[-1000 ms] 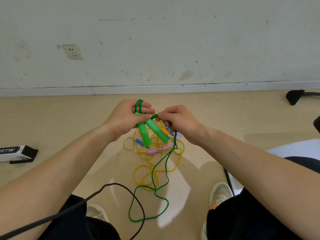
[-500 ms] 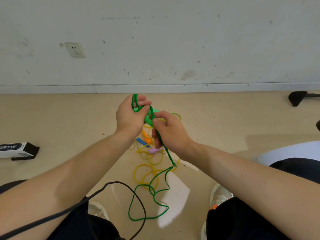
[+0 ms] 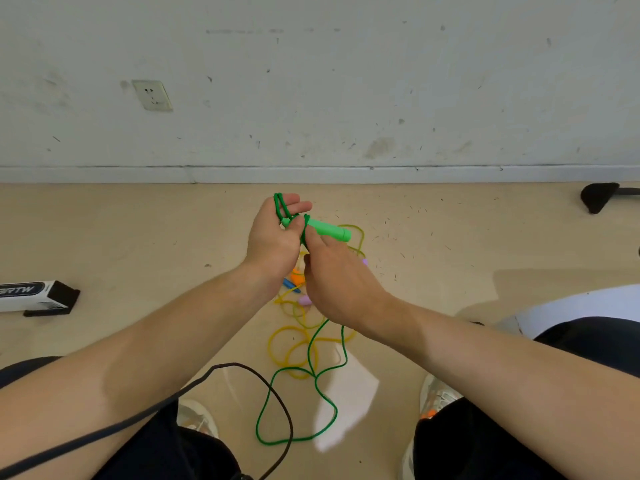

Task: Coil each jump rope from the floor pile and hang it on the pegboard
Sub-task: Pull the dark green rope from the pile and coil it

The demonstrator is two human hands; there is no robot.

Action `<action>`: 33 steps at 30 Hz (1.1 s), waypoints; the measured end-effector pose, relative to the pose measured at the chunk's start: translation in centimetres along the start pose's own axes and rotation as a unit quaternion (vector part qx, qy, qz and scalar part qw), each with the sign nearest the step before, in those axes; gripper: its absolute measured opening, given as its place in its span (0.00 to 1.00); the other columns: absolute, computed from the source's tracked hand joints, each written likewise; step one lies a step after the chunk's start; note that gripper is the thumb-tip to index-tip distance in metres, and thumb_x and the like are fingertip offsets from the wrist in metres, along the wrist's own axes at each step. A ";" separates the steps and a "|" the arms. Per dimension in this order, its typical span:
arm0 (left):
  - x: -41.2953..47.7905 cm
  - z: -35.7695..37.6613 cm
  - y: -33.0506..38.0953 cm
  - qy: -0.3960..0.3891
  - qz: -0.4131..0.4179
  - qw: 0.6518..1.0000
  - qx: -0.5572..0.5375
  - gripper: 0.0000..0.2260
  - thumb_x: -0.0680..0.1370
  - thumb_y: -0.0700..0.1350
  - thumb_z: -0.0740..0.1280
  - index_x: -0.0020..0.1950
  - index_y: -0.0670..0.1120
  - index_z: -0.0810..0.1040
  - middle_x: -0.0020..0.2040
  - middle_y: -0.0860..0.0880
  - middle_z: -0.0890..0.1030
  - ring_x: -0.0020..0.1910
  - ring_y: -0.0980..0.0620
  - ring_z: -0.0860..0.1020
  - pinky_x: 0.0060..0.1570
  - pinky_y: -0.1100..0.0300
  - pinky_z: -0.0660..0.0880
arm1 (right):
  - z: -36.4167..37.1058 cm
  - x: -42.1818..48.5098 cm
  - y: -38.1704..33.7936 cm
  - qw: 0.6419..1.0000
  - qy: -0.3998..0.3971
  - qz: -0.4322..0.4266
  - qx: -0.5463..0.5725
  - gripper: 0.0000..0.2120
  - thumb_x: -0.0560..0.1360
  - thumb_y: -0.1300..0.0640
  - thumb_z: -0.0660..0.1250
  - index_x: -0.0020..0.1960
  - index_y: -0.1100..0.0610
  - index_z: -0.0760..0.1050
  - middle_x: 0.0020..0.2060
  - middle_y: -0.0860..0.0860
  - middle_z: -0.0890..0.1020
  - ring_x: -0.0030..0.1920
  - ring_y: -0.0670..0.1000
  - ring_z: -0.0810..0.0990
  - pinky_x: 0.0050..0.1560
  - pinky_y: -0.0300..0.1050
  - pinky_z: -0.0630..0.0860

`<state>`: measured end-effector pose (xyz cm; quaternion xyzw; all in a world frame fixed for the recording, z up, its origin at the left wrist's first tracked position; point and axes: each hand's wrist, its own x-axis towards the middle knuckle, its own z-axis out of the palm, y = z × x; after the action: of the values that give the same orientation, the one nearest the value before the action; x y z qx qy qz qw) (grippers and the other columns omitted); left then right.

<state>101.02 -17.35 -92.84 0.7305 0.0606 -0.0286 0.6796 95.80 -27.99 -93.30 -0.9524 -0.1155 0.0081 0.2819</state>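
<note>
**Now, both hands on the green rope**

Head view: a person crouches facing a scuffed wall (image 3: 346,81), forearms reaching out over a tan floor (image 3: 138,237). The left hand (image 3: 273,237) is raised, palm turned inward, with its fingers curled through two loops of the green rope (image 3: 314,374). One green handle (image 3: 329,231) sticks out to the right from between the two hands, lying nearly level. The right hand (image 3: 332,282) sits just beside and slightly below the left. Seen from the back, it is closed on the cord close to the handle, though its fingertips are hidden. From under that hand the rest of the cord drops to the floor and trails in loose bends between the person's shoes (image 3: 195,415).

Beneath the hands lies the pile (image 3: 304,300): yellow cord in slack rings, with orange, blue and pink handles showing among it. A black cable (image 3: 228,364) arcs across the lower left and crosses the green cord near the knees. A black-and-white box (image 3: 34,296) lies at the left edge, a socket (image 3: 152,95) is set in the wall above it, and a dark object (image 3: 599,197) rests at far right.
</note>
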 end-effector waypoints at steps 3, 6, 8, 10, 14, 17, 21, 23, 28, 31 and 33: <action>-0.1 0.0 0.1 0.037 0.019 0.999 -0.023 0.13 0.81 0.33 0.62 0.59 0.50 0.75 0.55 0.55 0.83 0.60 0.52 0.80 0.63 0.48 0.77 | 0.5 -0.7 -0.9 0.996 0.043 -0.006 0.075 0.22 0.82 0.60 0.55 0.76 0.59 0.61 0.54 0.57 0.75 0.52 0.58 0.79 0.49 0.58 0.79; 0.3 -0.1 0.8 0.036 -0.033 0.995 -0.088 0.11 0.83 0.34 0.60 0.62 0.46 0.73 0.56 0.54 0.82 0.59 0.49 0.80 0.58 0.49 0.79 | 0.6 -0.8 -0.9 0.997 0.037 0.008 0.069 0.25 0.83 0.59 0.55 0.79 0.55 0.57 0.56 0.56 0.75 0.53 0.59 0.78 0.49 0.58 0.79; 0.5 -0.3 1.2 0.030 -0.079 0.988 -0.128 0.11 0.82 0.35 0.62 0.63 0.44 0.72 0.58 0.50 0.81 0.61 0.48 0.79 0.60 0.47 0.78 | 0.2 -0.7 -0.4 0.999 0.006 -0.007 -0.034 0.31 0.81 0.59 0.61 0.81 0.55 0.51 0.59 0.56 0.74 0.54 0.59 0.78 0.50 0.57 0.77; 0.6 -0.5 1.5 0.029 -0.103 0.981 -0.159 0.13 0.79 0.37 0.69 0.63 0.43 0.73 0.59 0.48 0.81 0.60 0.46 0.80 0.60 0.47 0.78 | 0.0 -0.8 -0.3 0.989 -0.003 -0.037 -0.146 0.39 0.79 0.58 0.66 0.81 0.58 0.46 0.62 0.56 0.72 0.56 0.59 0.78 0.50 0.54 0.76; 0.6 -0.6 1.5 0.047 -0.090 0.984 -0.149 0.18 0.73 0.32 0.73 0.60 0.44 0.73 0.56 0.48 0.83 0.50 0.49 0.81 0.33 0.62 0.77 | 0.6 -1.2 -1.0 0.980 0.047 -0.088 -0.172 0.37 0.78 0.58 0.62 0.80 0.63 0.47 0.60 0.57 0.72 0.54 0.58 0.77 0.42 0.48 0.67; 0.9 -0.6 2.0 0.060 -0.096 0.979 -0.169 0.16 0.75 0.30 0.70 0.59 0.43 0.73 0.54 0.48 0.83 0.49 0.50 0.81 0.32 0.61 0.77 | 1.1 -1.5 -0.9 0.995 0.061 -0.078 -0.003 0.31 0.80 0.56 0.60 0.80 0.59 0.54 0.61 0.54 0.72 0.56 0.56 0.76 0.48 0.47 0.71; 2.1 -2.2 3.4 0.043 -0.119 0.961 -0.247 0.15 0.78 0.31 0.67 0.62 0.42 0.72 0.55 0.48 0.81 0.52 0.51 0.81 0.47 0.54 0.81 | 1.7 -1.2 0.3 0.967 0.066 0.027 0.243 0.11 0.83 0.53 0.57 0.56 0.54 0.76 0.39 0.39 0.77 0.42 0.50 0.80 0.50 0.57 0.79; 2.6 -3.0 3.9 0.006 -0.135 0.953 -0.272 0.12 0.79 0.32 0.66 0.61 0.42 0.72 0.56 0.48 0.82 0.51 0.51 0.82 0.46 0.54 0.82 | 1.1 -0.6 1.3 0.962 0.041 0.056 0.265 0.12 0.84 0.54 0.57 0.47 0.54 0.78 0.31 0.39 0.75 0.32 0.44 0.74 0.42 0.47 0.80; 1.9 -4.1 3.9 -0.116 -0.149 0.958 -0.215 0.13 0.80 0.35 0.65 0.64 0.42 0.73 0.56 0.49 0.84 0.58 0.42 0.82 0.49 0.50 0.83 | -1.9 1.3 3.9 0.970 -0.020 0.069 0.233 0.11 0.80 0.57 0.64 0.40 0.52 0.80 0.31 0.49 0.73 0.31 0.45 0.68 0.32 0.38 0.66; 1.3 -4.3 3.8 -0.183 -0.142 0.962 -0.146 0.18 0.79 0.36 0.66 0.69 0.42 0.73 0.60 0.49 0.83 0.59 0.40 0.82 0.54 0.41 0.80 | -2.9 2.2 5.5 0.967 -0.041 0.068 0.242 0.10 0.78 0.55 0.68 0.39 0.57 0.80 0.32 0.50 0.74 0.35 0.45 0.70 0.38 0.44 0.66; 0.9 -4.3 3.9 -0.216 -0.141 0.957 -0.130 0.17 0.79 0.35 0.66 0.67 0.43 0.73 0.60 0.49 0.83 0.58 0.41 0.82 0.51 0.42 0.82 | -3.7 2.5 6.1 0.960 -0.060 0.062 0.265 0.10 0.77 0.57 0.70 0.39 0.61 0.79 0.34 0.52 0.74 0.37 0.47 0.70 0.39 0.45 0.67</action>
<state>102.25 -13.26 -88.78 0.5957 0.0180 -0.2736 0.7549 99.88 -34.37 -93.31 -0.8467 -0.0668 0.1128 0.5156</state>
